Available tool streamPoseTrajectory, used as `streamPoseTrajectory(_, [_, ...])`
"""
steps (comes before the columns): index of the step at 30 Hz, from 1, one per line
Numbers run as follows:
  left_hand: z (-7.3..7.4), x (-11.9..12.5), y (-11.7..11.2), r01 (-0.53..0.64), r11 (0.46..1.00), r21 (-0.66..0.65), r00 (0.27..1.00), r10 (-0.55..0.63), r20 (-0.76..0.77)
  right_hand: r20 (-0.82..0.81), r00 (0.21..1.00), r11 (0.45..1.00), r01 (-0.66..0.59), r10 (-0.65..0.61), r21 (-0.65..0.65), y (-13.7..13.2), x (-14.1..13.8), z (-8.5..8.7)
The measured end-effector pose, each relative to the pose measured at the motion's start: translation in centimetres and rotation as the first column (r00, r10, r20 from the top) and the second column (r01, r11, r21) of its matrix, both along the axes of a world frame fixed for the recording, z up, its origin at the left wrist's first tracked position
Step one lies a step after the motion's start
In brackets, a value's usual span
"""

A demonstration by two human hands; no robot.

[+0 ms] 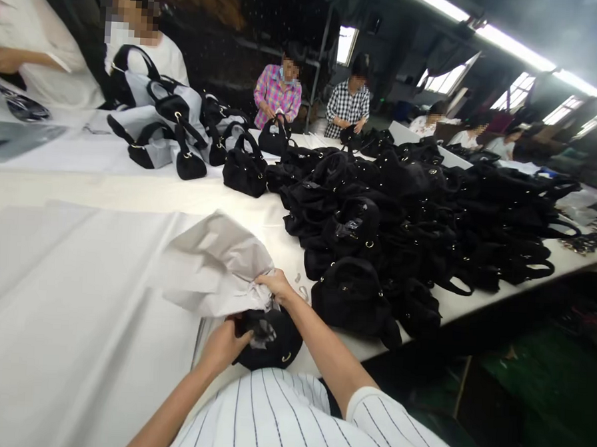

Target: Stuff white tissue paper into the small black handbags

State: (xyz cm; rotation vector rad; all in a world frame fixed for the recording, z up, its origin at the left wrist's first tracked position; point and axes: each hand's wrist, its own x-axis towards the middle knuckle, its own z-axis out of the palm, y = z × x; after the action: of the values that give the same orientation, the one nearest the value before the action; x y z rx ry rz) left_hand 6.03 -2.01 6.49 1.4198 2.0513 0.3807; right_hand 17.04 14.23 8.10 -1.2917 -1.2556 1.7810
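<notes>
A small black handbag sits at the table's near edge, close to my striped shirt. My left hand grips its left side, fingers closed on the opening. My right hand is closed on a large crumpled sheet of white tissue paper, bunching its corner just above the bag's mouth. Some paper shows inside the bag.
A big heap of black handbags covers the table to the right. More bags, some wrapped in paper, stand at the back left. White sheets cover the table's left. Several people work along the far side. Floor drops off at right.
</notes>
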Motion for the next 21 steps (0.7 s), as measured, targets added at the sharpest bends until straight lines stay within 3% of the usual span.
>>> streamPoseTrajectory(4, [0.8, 1.5, -0.8, -0.066, 0.998, 0.006, 0.983, 0.066, -0.171, -0.024, 0.995, 0.99, 0.093, -0.095, -0.103, -1.9, 1.9, -1.0])
streamPoseTrajectory(9, [1.2, 0.9, 2.0, 0.029, 0.993, 0.112, 0.971, -0.001, -0.241, -0.053, 0.995, 0.996, 0.088, -0.087, 0.011, -3.1, 4.5, 0.7])
streamPoseTrajectory(12, [-0.1, 0.5, 3.2, 0.047, 0.994, 0.102, 0.98, -0.026, -0.197, 0.232, 0.973, 0.987, -0.026, -0.012, 0.159, -3.3, 5.9, 1.6])
streamPoseTrajectory(15, [-1.6, 0.2, 3.6, -0.015, 0.993, 0.12, 0.984, 0.036, -0.175, 0.494, 0.869, 0.967, -0.158, 0.04, 0.198, -4.1, 7.0, 1.5])
streamPoseTrajectory(18, [-2.7, -0.1, 3.9, -0.127, 0.984, 0.127, 0.978, 0.146, -0.151, 0.55, 0.829, 0.939, -0.263, 0.102, 0.222, -5.5, 7.7, 1.3])
streamPoseTrajectory(21, [-3.4, -0.3, 4.2, -0.211, 0.971, 0.11, 0.97, 0.222, -0.096, 0.562, 0.807, 0.872, -0.396, 0.181, 0.288, -6.7, 8.1, 1.6])
